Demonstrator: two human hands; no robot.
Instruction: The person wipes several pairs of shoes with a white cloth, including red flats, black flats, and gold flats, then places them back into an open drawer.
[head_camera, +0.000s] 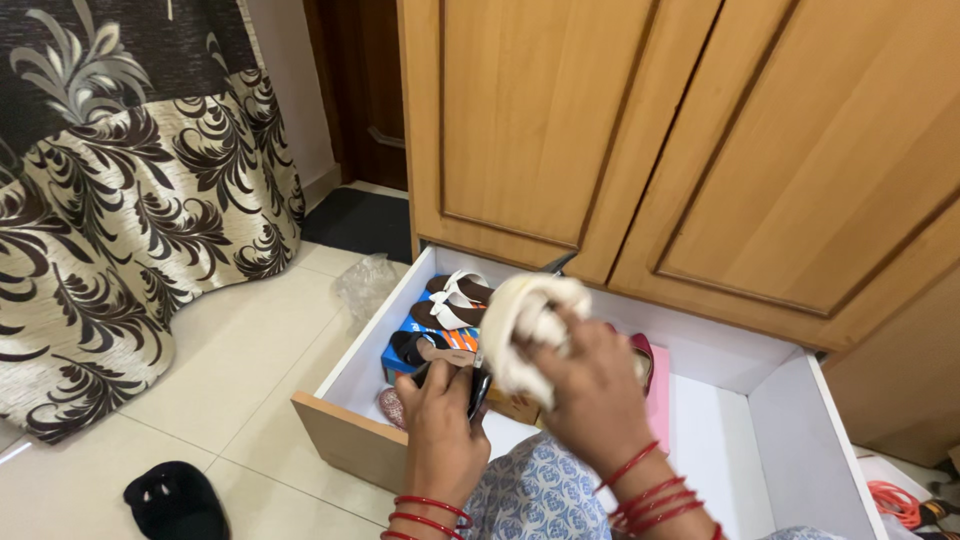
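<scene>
My left hand (442, 420) grips a dark shoe (478, 390) over the front of an open white drawer (790, 440). My right hand (590, 385) holds a bunched cream cloth (520, 325) pressed against that shoe. Both wrists wear red bangles. Inside the drawer lie brown sandals with white straps (452, 300), a blue and orange box (440, 345) and a maroon shoe on something pink (655, 385).
Wooden cabinet doors (620, 130) rise behind the drawer. A patterned brown and cream curtain (130, 230) hangs at left over the tiled floor. A black item (175, 500) lies at bottom left, clear plastic (365, 285) beside the drawer, an orange cord (895, 500) at bottom right.
</scene>
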